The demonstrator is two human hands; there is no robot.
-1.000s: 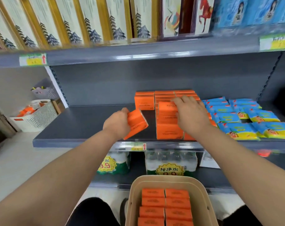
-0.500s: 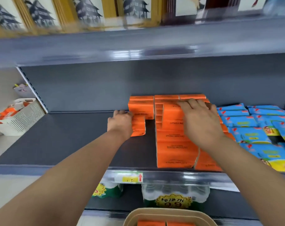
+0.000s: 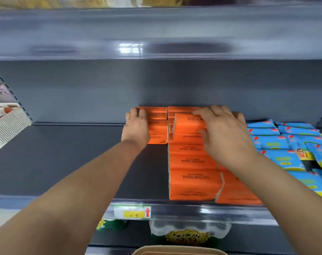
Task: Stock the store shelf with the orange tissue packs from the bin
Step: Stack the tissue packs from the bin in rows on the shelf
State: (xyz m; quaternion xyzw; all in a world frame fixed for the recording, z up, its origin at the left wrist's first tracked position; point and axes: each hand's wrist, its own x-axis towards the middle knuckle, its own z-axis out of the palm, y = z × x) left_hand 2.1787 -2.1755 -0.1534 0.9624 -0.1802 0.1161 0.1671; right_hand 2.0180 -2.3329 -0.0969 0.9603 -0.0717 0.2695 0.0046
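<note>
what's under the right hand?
Right hand rests on the raised top pack of the middle orange row. It hides the back of the row beside it; packs there can't be counted.

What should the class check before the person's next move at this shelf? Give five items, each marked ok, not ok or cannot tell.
1. Left hand let go of left stack: cannot tell.
2. Right hand steadying top pack: ok.
3. Top pack lying flat on its row: cannot tell.
4. Bare shelf free to the left of the stacks: ok.
5. Packs left in bin: cannot tell, only its rim shows.
</note>
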